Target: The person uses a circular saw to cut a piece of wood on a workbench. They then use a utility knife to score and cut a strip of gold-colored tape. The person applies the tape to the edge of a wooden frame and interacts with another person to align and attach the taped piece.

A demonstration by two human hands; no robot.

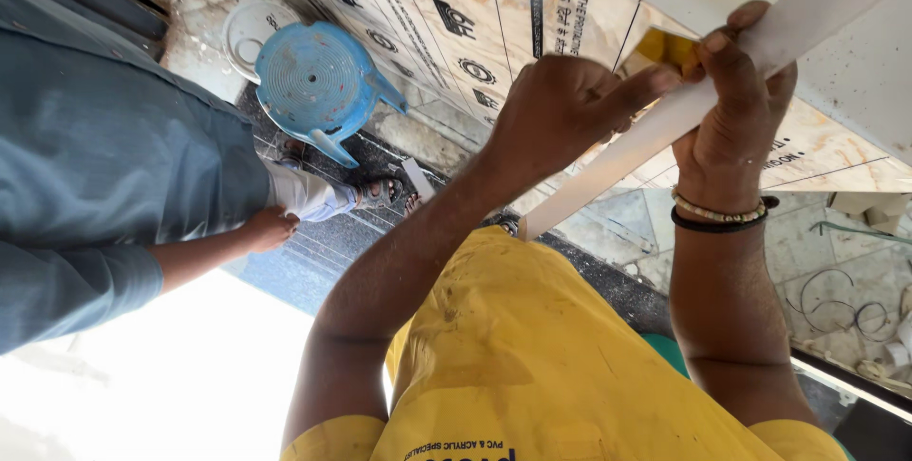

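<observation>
White strip held slanting up at chest height, in front of yellow shirt, gripped by both hands: right hand w/ fingers wrapped round it, left hand fingers pinched narrow on its edge beside a small yellow tool. Behind: printed boards, blue stool on floor, co-worker's hand at far left.
</observation>
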